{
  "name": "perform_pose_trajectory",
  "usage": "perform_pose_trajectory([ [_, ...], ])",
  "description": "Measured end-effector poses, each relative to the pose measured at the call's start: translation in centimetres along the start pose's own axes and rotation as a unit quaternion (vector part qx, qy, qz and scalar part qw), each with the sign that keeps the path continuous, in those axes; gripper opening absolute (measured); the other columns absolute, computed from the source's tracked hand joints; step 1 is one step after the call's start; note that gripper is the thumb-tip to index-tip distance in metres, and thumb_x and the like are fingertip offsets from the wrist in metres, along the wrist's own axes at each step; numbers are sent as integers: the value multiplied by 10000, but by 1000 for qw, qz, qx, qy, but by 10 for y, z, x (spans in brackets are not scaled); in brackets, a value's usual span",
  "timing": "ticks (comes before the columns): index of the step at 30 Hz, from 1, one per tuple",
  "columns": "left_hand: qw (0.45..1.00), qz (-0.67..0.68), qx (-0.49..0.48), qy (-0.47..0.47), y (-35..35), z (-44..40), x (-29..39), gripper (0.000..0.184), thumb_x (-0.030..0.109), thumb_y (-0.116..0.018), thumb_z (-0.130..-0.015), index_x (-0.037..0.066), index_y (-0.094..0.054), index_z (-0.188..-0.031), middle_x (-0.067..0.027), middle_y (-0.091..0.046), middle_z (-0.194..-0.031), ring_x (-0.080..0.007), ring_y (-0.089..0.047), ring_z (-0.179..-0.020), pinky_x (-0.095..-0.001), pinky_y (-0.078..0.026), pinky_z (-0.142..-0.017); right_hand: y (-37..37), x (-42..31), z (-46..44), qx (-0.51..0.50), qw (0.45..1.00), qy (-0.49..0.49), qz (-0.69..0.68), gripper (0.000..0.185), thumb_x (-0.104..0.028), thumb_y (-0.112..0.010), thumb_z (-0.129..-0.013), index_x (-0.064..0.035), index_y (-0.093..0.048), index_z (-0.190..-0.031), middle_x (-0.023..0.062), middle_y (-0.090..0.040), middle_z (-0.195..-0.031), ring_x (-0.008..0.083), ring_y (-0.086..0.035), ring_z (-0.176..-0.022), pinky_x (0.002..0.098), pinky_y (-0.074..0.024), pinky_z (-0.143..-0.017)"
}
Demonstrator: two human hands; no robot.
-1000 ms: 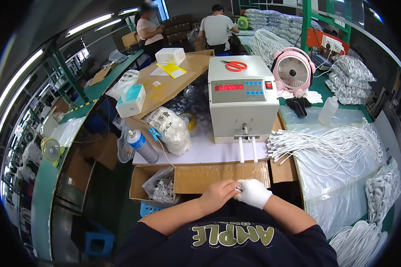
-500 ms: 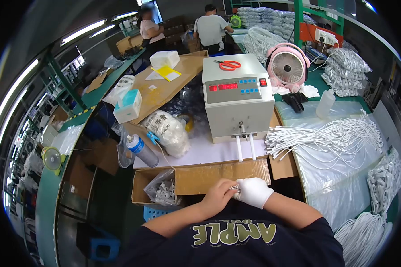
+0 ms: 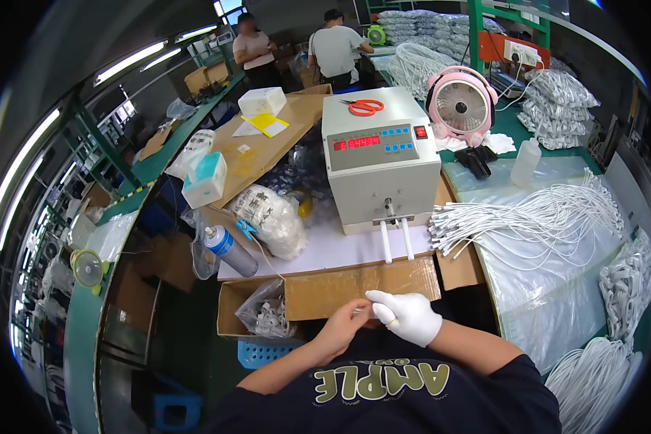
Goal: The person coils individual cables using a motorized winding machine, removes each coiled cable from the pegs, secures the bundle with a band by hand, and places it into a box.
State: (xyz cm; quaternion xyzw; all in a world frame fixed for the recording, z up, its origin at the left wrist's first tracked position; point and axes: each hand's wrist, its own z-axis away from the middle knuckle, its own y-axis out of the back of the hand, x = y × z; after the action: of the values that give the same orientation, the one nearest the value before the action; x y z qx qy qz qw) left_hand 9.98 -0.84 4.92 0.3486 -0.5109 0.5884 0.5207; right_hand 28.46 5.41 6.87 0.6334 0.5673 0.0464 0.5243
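My bare left hand (image 3: 346,325) and my white-gloved right hand (image 3: 411,318) meet in front of my shirt, at the near edge of a cardboard flap (image 3: 362,288). The left fingers are pinched together at the right fingertips. Curled fingers and a raised thumb show on the right hand, with a small pale bit at them that I cannot make out. Beyond them stands a grey machine (image 3: 380,170) with a red display and two white rods (image 3: 385,242) sticking out at its front. To the right lies a bundle of white cables (image 3: 528,220).
Red-handled scissors (image 3: 365,108) lie on the machine. A spray can (image 3: 230,251) and an open box with a bag of white parts (image 3: 270,316) are at left. A pink fan (image 3: 461,107) and squeeze bottle (image 3: 526,163) stand at right. Two people are in the background.
The gloved hand has turned and its thumb has lifted, while the left hand has drawn slightly back. The view has shifted a little, and the person at the back left has turned.
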Motion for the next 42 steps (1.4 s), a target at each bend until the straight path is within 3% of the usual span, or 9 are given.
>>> perform_pose_trajectory([
  [3,965,-126,152,-173,41,-1,-8,256,169,-504,-986,35,-592,-1185,-77,-640,-1003,-188,-600,-930,-288,-465,-867,37,6,-13,125,992,-26,5,287,-313,-542,-919,-105,-620,-1100,154,-666,-814,321,-657,-697,400,-529,-647],
  [4,861,-380,242,-234,64,7,6,197,128,-546,-944,47,-654,-1088,-104,-629,-939,-231,-589,-887,-311,-461,-821,47,19,-13,121,990,-65,33,276,-301,-558,-909,-99,-627,-1083,155,-669,-835,318,-659,-720,400,-528,-663],
  [5,780,-453,314,-296,88,10,4,174,92,-573,-902,50,-680,-1033,-127,-603,-929,-272,-569,-883,-346,-454,-798,57,36,-11,119,986,-103,63,265,-289,-573,-899,-92,-634,-1065,157,-672,-855,315,-661,-743,399,-526,-679],
  [11,696,-615,355,-102,186,49,-37,287,150,-624,-858,29,-636,-1117,-210,-566,-1046,-352,-564,-970,-423,-463,-855,92,107,21,146,937,-227,220,275,-220,-625,-851,-34,-631,-1053,159,-647,-843,329,-623,-820,424,-488,-746],
  [16,683,-636,339,-117,170,41,-46,334,191,-631,-841,38,-615,-1137,-186,-577,-1129,-377,-556,-1025,-463,-446,-890,90,124,26,261,926,-162,219,231,-170,-694,-776,-32,-646,-955,151,-634,-836,331,-601,-824,424,-472,-754],
  [21,703,-613,303,-196,125,13,-36,293,174,-626,-837,47,-630,-1102,-151,-601,-1111,-359,-567,-1021,-450,-443,-899,88,136,36,154,908,-227,317,219,-224,-730,-705,-75,-668,-853,108,-620,-865,299,-577,-886,423,-442,-828],
  [29,746,-584,191,-258,76,-8,-40,265,156,-613,-856,31,-629,-1089,-163,-623,-1056,-350,-570,-1006,-434,-446,-892,90,136,35,147,886,-259,355,310,-227,-757,-661,-78,-645,-908,91,-615,-914,276,-548,-969,420,-395,-910],
  [36,746,-584,179,-266,78,-8,-51,244,165,-606,-868,41,-637,-1075,-149,-635,-1025,-343,-589,-959,-433,-463,-854,87,131,31,131,894,-195,382,197,-183,-775,-625,-78,-609,-647,86,-591,-848,293,-548,-903,421,-430,-813],
  [42,757,-574,161,-266,75,-5,-53,230,168,-606,-867,49,-648,-1060,-137,-651,-993,-343,-604,-921,-438,-472,-832,86,120,27,129,900,-186,373,135,-163,-745,-634,-76,-649,-672,89,-596,-862,297,-548,-909,423,-436,-809],
])
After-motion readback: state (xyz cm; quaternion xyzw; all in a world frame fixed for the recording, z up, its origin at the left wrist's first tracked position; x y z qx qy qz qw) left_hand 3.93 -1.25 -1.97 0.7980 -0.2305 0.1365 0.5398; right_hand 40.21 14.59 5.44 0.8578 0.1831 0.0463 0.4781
